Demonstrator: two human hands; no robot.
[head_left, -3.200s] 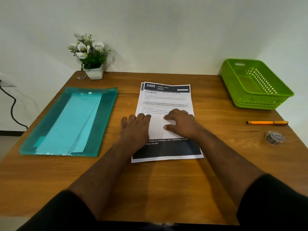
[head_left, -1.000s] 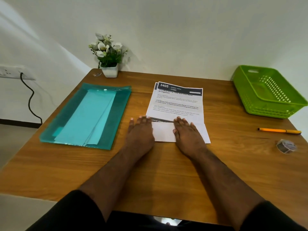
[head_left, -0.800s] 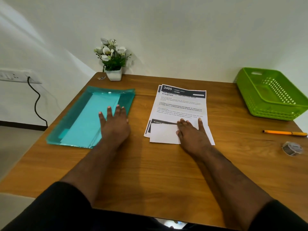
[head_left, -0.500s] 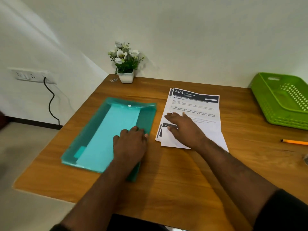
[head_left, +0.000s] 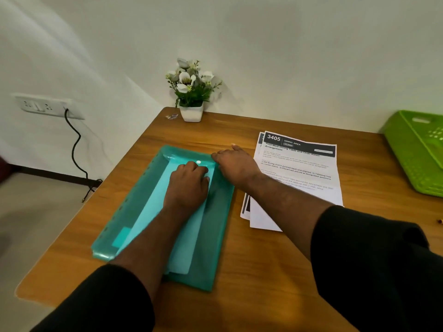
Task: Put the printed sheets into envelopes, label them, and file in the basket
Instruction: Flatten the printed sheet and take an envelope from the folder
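Note:
A teal plastic envelope (head_left: 211,248) with pale blue sheets inside lies on the left half of the wooden table (head_left: 263,271). My left hand (head_left: 188,188) lies on it, fingers curled at the flap's edge just below the white snap button (head_left: 198,162). Resting on the envelope's far right corner, my right hand (head_left: 236,164) has its fingers spread. The printed sheets (head_left: 302,168), headed 3405, lie to the right, partly under my right forearm. The green basket (head_left: 417,161) stands at the right edge, cut off by the frame.
A small white pot of flowers (head_left: 191,97) stands at the table's back edge. A wall socket (head_left: 40,106) with a black cable (head_left: 76,152) is on the left wall. The table's left edge is close to the envelope.
My view swung left. My left hand slid up the envelope to the flap. My right hand left the printed sheets and moved to the envelope's far right corner.

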